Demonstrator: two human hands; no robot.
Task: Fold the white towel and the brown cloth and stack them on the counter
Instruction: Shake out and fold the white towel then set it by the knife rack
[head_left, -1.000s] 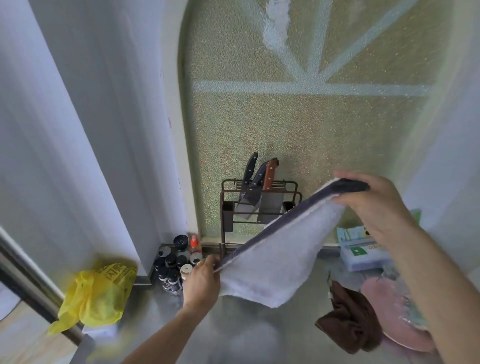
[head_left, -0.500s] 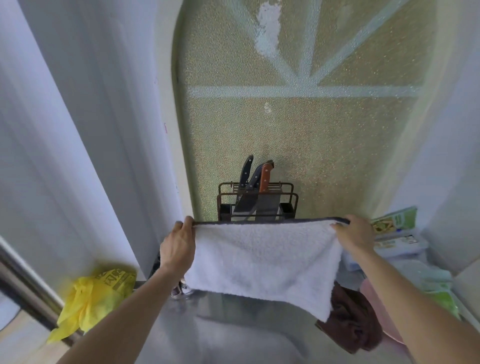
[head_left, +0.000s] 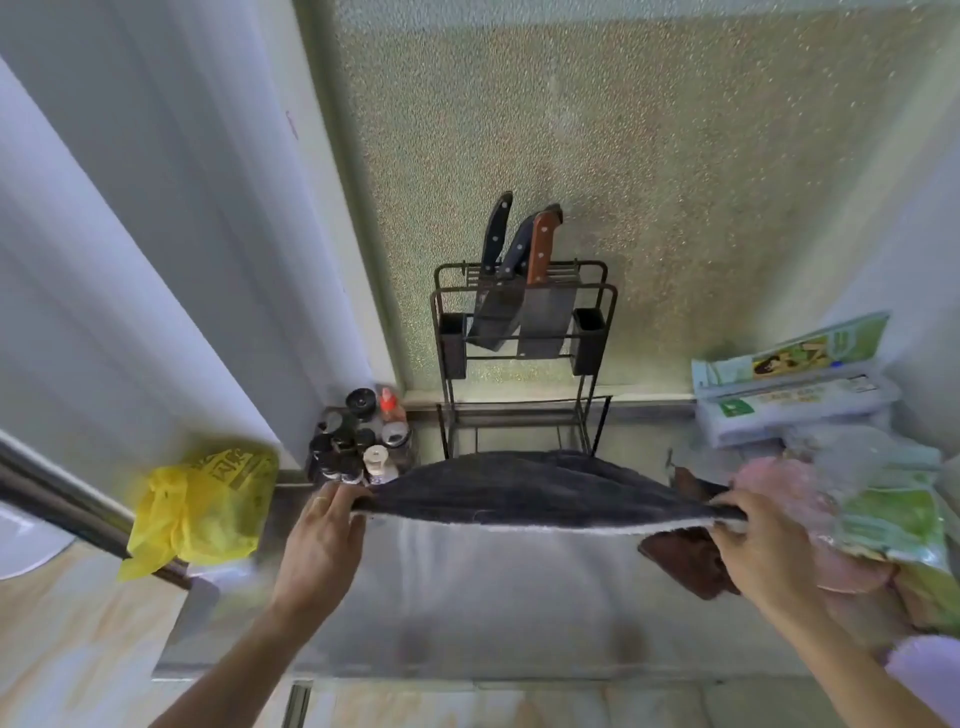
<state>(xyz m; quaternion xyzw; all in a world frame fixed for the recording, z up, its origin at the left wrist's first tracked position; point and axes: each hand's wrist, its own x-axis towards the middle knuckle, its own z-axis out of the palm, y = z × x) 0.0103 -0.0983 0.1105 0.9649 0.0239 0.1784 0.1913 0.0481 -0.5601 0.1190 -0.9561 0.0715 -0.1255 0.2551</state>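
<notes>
Both hands hold the white towel (head_left: 540, 496) stretched flat between them above the steel counter (head_left: 498, 597), its dark grey side up and its white edge along the near side. The left hand (head_left: 324, 540) has its fingers clenched on the left corner; the right hand (head_left: 761, 540) pinches the right corner. The brown cloth (head_left: 685, 558) lies crumpled on the counter just below the right fingers, partly hidden by them. Beyond the towel stands a knife rack (head_left: 522, 332).
</notes>
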